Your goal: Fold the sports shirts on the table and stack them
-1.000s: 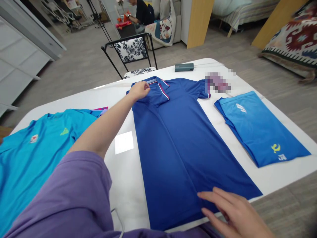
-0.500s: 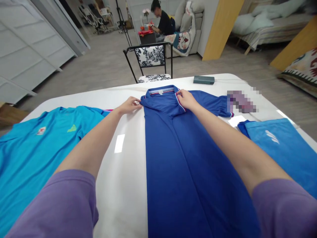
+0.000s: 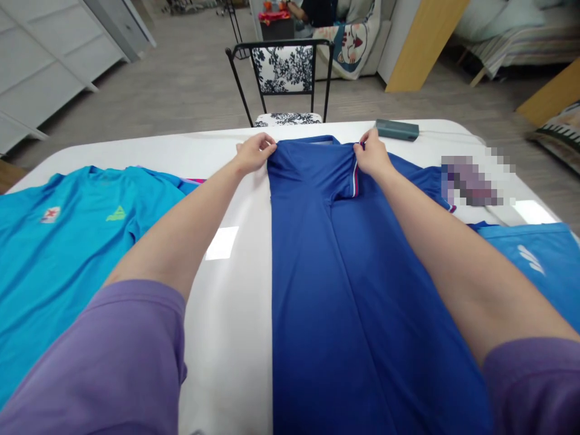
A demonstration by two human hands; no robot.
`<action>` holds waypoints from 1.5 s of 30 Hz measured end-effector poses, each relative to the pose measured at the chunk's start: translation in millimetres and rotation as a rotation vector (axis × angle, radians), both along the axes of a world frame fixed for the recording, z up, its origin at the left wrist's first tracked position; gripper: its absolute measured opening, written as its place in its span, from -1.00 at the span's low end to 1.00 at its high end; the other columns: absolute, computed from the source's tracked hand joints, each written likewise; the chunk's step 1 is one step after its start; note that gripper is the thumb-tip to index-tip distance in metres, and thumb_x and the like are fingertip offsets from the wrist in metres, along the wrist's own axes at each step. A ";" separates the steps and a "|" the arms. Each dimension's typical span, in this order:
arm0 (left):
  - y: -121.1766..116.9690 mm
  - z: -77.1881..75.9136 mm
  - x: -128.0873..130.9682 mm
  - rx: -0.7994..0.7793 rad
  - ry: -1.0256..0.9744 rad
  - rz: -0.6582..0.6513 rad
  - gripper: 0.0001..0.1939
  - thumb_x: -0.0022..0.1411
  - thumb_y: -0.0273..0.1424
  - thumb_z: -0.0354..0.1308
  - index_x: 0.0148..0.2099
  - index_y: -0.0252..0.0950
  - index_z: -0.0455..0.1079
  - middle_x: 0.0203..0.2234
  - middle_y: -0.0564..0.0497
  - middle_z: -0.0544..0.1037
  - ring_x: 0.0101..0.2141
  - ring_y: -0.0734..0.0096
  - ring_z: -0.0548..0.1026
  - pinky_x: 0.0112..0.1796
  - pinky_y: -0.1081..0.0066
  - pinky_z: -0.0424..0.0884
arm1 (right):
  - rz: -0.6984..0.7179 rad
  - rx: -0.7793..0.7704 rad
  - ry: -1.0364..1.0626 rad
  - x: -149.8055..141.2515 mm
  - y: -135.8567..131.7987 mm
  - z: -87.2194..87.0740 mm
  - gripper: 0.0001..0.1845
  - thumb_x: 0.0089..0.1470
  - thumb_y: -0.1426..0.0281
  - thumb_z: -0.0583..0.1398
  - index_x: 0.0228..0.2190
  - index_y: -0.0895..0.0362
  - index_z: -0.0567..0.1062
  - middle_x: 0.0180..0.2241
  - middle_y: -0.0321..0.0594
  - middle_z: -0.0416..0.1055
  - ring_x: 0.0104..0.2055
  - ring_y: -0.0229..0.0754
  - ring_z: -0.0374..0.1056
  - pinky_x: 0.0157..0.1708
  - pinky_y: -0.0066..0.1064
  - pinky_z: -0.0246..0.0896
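A dark blue polo shirt lies lengthwise on the white table, its left side folded inward along a straight edge. My left hand pinches the shirt's upper left corner at the fold. The folded sleeve's upper corner, beside its red-and-white striped cuff, is between the fingers of my right hand. Between my hands the sleeve cloth lies over the front of the collar, of which a strip shows behind. The other sleeve extends to the right, partly behind my right forearm.
On the left of the white table lies a turquoise T-shirt. A folded light blue garment is at the right. A dark grey box-shaped device lies near the far edge, with a patterned chair beyond. Further back sits a person.
My right hand has moved from the collar area to the sleeve's corner, drawing the folded sleeve up over the collar. My left hand still grips the left corner. The view has tilted down.
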State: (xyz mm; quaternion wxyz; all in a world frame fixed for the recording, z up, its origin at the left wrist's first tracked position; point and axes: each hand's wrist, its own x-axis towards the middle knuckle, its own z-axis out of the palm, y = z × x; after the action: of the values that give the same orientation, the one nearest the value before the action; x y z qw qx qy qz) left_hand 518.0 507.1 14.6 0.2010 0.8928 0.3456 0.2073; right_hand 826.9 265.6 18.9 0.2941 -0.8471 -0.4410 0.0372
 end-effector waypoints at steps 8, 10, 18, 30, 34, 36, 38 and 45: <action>-44.2 9.4 21.5 0.244 0.034 0.165 -0.57 0.56 -0.11 0.15 0.29 -0.23 0.49 0.25 -0.31 0.56 0.33 -0.27 0.41 0.39 -0.25 0.12 | 0.037 -0.016 0.274 -13.9 -46.1 -2.1 0.00 0.35 0.00 0.38 0.49 0.18 0.07 0.12 0.22 0.47 0.07 0.26 0.58 0.12 0.20 0.55; -49.3 8.4 7.8 0.243 0.067 0.108 -0.56 0.58 -0.11 0.10 0.32 -0.18 0.48 0.27 -0.27 0.56 0.33 -0.22 0.41 0.37 -0.21 0.18 | 0.106 -0.037 0.253 -23.7 -57.5 -2.0 0.18 0.16 0.03 0.53 0.49 0.14 0.07 0.25 0.26 0.34 0.17 0.32 0.53 0.19 0.24 0.53; -66.8 -3.5 -17.7 0.210 0.361 -0.168 -0.16 0.58 0.16 -0.04 0.69 -0.12 0.16 0.64 -0.18 0.17 0.59 -0.22 0.12 0.52 -0.21 -0.08 | 0.210 -0.073 -0.015 -62.3 -99.6 10.1 -0.18 0.24 0.29 0.46 0.39 0.17 0.33 0.39 0.20 0.09 0.43 0.32 0.29 0.52 0.19 0.16; -298.9 46.1 -113.2 0.078 0.434 -0.536 0.18 0.25 0.39 0.29 0.74 0.12 0.02 0.66 -0.15 0.13 0.60 -0.26 0.14 0.55 -0.13 0.05 | 0.802 -0.285 -0.062 -299.3 -428.3 31.5 -0.78 0.41 0.17 0.39 -0.11 0.03 0.56 -0.15 -0.25 0.58 -0.14 -0.07 0.49 -0.08 -0.21 0.26; -357.5 32.1 -145.6 0.037 0.545 -0.612 0.42 0.00 0.44 0.42 0.74 0.10 0.00 0.68 -0.18 0.02 0.65 -0.33 -0.06 0.56 -0.18 -0.01 | 0.750 -0.250 -0.141 -328.0 -464.1 12.5 -0.67 0.36 0.14 0.44 -0.05 0.06 0.53 -0.05 -0.17 0.58 -0.02 0.00 0.48 0.00 -0.17 0.30; -365.3 36.4 -141.7 0.056 0.591 -0.579 0.48 -0.11 0.46 0.46 0.73 0.07 0.06 0.68 -0.24 0.01 0.65 -0.42 -0.10 0.54 -0.25 0.00 | 0.750 -0.195 -0.123 -320.0 -478.0 20.1 -0.66 0.40 0.11 0.41 -0.01 0.04 0.53 -0.06 -0.18 0.58 -0.02 0.00 0.48 0.01 -0.16 0.31; -365.7 50.9 -118.4 0.084 0.578 -0.525 0.34 -0.03 0.47 0.40 0.67 0.05 0.22 0.63 -0.29 0.16 0.60 -0.48 0.07 0.49 -0.28 0.09 | 0.650 -0.130 -0.070 -297.3 -498.6 32.5 -0.73 0.47 0.13 0.34 0.01 0.02 0.52 -0.08 -0.20 0.59 -0.03 -0.01 0.50 -0.01 -0.16 0.34; -381.3 99.1 106.7 0.043 0.318 -0.411 -0.53 0.40 0.06 0.30 0.16 -0.09 0.57 0.00 -0.16 0.72 0.08 -0.20 0.66 0.13 -0.02 0.52 | -0.065 -0.161 0.028 -199.7 -598.6 27.2 -0.74 0.50 0.07 0.18 0.01 -0.06 0.47 -0.14 -0.14 0.61 -0.16 0.14 0.66 -0.26 -0.02 0.56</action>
State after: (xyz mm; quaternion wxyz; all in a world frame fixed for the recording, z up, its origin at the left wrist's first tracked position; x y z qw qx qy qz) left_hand 624.7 125.8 113.7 0.1629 0.9698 0.1797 0.0262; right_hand 627.2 -333.0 46.1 0.2320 -0.8814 -0.4047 0.0748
